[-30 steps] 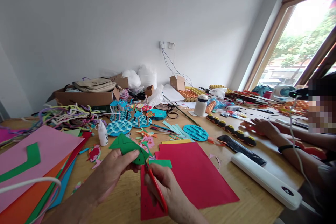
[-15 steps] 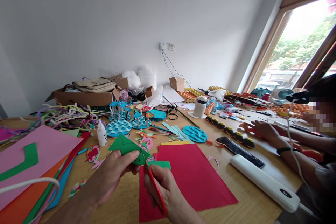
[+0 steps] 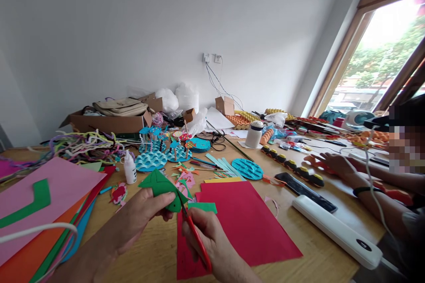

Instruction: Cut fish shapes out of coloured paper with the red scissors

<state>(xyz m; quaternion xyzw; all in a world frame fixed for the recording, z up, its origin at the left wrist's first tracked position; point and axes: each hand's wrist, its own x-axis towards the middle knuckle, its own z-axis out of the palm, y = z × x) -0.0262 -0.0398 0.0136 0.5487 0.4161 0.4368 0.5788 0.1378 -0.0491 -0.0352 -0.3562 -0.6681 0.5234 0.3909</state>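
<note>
Your left hand [image 3: 146, 212] is closed in a pinch on the green paper [image 3: 158, 183], thumb on top and fingers curled beneath. The paper sits a little above the table [image 3: 149, 258], around 11 o'clock from your right hand [image 3: 212, 239], with fish-like outlines drawn on it. That right hand is wrapped around the red handles of the scissors [image 3: 200, 241], whose dark blades point toward 11 o'clock and meet the paper's right part. The blades seem slightly parted, though they are too small to be sure.

Under and beyond your right hand lies the red sheet [image 3: 245, 221], with a green strip [image 3: 206, 207] on its near-left part. From your hands, the glue bottle [image 3: 130, 170] stands upright at 11 o'clock and the pink sheet [image 3: 66, 185] lies toward 10. The blue disc [image 3: 247, 169] and the white cup [image 3: 254, 136] are at 1 o'clock, the phone [image 3: 305, 192] at 2, and the power bar [image 3: 335, 231] at 3. Beyond the phone, another person's hand [image 3: 337, 164] rests over orange pieces.
</note>
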